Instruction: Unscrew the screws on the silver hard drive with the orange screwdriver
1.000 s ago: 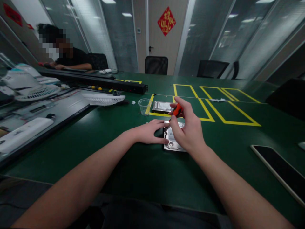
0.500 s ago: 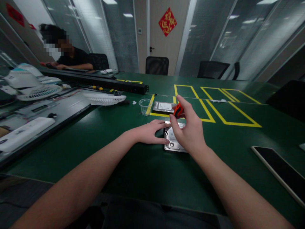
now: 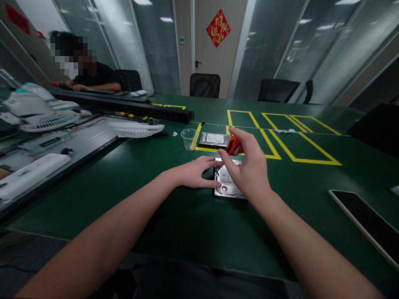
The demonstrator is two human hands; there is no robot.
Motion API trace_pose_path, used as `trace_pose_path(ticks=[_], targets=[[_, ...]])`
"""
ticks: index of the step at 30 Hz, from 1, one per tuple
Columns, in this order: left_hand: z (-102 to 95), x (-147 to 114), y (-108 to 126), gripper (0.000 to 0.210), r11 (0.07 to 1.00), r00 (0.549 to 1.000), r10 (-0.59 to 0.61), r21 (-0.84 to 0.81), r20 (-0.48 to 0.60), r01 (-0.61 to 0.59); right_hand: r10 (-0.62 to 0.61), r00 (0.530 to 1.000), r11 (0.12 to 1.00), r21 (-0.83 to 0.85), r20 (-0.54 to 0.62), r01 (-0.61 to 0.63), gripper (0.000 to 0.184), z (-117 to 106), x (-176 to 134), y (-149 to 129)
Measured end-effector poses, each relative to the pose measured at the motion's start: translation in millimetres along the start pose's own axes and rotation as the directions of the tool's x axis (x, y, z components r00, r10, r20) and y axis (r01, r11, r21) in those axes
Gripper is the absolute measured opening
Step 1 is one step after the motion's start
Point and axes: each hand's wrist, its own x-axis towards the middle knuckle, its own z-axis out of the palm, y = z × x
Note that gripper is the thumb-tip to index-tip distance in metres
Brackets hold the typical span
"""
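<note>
A silver hard drive [image 3: 229,189] lies flat on the green table in front of me. My left hand [image 3: 199,172] rests at its left side, thumb and fingers spread apart, with fingertips touching the drive's left part. Between the thumb and fingers of my right hand [image 3: 247,166] is a screwdriver [image 3: 232,144] with a red and black handle, tilted over the drive. My right hand covers the drive's right part, and the screwdriver's tip is hard to make out. Just behind lies a second hard drive [image 3: 213,140], label up, with a clear plastic cup [image 3: 189,140] to its left.
A phone [image 3: 364,220] lies at the right. On the left are a large flat panel [image 3: 90,143], a white power strip [image 3: 34,172], a white fan grille [image 3: 135,128] and a long black bar [image 3: 168,113]. Yellow tape [image 3: 314,161] marks rectangles. Another person [image 3: 99,77] sits far left.
My right hand has turned slightly around the screwdriver, its thumb shifting a little left and its index finger lower. My left hand and the drive keep their places.
</note>
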Motion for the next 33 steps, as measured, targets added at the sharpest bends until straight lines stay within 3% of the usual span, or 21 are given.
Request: trace_pose_path(ticks=[7,33], targets=[[0.8,-0.2,-1.0,0.104,1.000,1.000,-0.020,0.000,-0.005,0.020,0.019,0.998,0.998,0.055,0.061,-0.023,0.066,3.1,-3.9,-0.9],[1.3,0.2,-2.5,0.103,1.000,1.000,0.000,0.003,-0.013,0.000,0.017,0.999,0.998,0.058,0.032,-0.019,0.062,4.2,-5.0,1.1]])
